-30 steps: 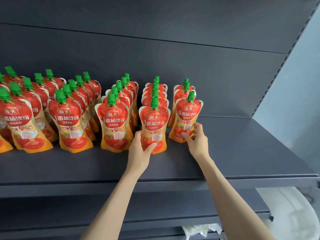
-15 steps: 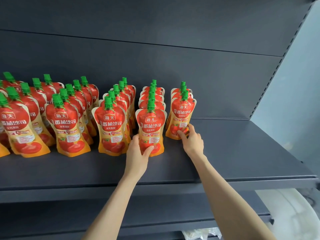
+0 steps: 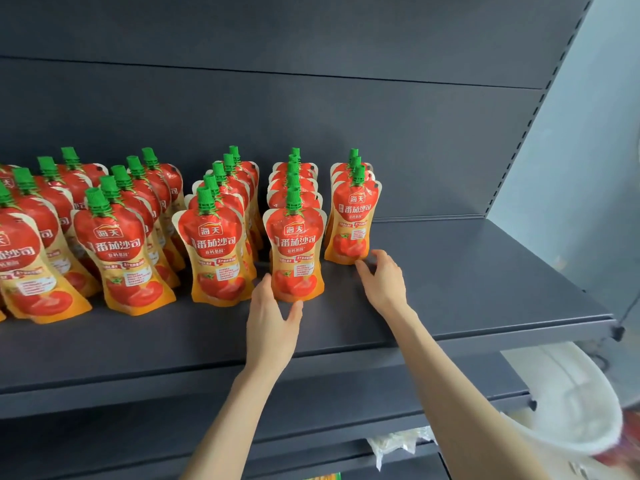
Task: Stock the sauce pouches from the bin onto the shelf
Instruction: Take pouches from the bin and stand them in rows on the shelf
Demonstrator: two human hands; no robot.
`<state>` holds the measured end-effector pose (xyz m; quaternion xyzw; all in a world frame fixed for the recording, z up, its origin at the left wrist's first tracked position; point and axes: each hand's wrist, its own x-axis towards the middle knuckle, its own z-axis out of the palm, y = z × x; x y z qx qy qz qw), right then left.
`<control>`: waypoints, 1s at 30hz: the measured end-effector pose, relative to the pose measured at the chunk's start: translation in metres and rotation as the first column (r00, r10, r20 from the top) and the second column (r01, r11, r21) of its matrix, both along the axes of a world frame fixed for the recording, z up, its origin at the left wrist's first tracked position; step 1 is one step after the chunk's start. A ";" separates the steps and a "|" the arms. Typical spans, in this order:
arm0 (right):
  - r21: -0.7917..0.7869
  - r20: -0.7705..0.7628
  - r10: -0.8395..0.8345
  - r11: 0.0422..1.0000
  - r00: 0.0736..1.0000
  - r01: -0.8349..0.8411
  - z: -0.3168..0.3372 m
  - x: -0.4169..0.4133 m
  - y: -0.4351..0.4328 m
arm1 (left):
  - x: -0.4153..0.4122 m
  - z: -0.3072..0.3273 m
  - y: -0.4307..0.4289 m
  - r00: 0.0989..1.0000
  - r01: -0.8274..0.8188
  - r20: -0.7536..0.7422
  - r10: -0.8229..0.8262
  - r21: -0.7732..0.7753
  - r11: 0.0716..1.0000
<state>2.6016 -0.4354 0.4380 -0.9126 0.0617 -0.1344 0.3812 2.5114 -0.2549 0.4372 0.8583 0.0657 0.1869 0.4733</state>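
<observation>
Red-and-orange sauce pouches with green caps stand in rows on the dark grey shelf (image 3: pixel 485 292). My left hand (image 3: pixel 273 323) is open just below the front pouch (image 3: pixel 294 251) of the second row from the right, fingers at its left base and thumb under its bottom edge. My right hand (image 3: pixel 384 282) is open on the shelf, fingertips touching the lower right corner of the front pouch of the rightmost row (image 3: pixel 353 223). The white bin (image 3: pixel 571 410) shows at lower right, with something red at its lower right rim.
More pouch rows (image 3: pixel 121 244) fill the shelf to the left. Bare shelf lies to the right of the last row, up to the slotted upright (image 3: pixel 526 133) and a pale wall. A lower shelf (image 3: pixel 381 455) holds clear plastic packets.
Both hands have loosened and slid down off the two front pouches, which now stand on their own. The right pouch sits further back in its row.
</observation>
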 end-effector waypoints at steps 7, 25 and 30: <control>0.123 0.115 -0.055 0.992 0.992 0.041 -0.002 -0.083 -0.031 | -0.036 -0.002 -0.022 0.987 0.126 0.097 -0.130 0.051 0.991; 0.098 -0.165 -0.352 0.924 0.921 0.371 -0.134 -0.328 -0.242 | -0.162 -0.125 -0.257 0.682 0.702 -0.269 -0.680 -0.020 0.712; 0.124 -0.334 -0.349 0.904 0.876 0.408 -0.186 -0.365 -0.296 | -0.193 -0.179 -0.317 0.602 0.726 -0.420 -0.679 -0.065 0.685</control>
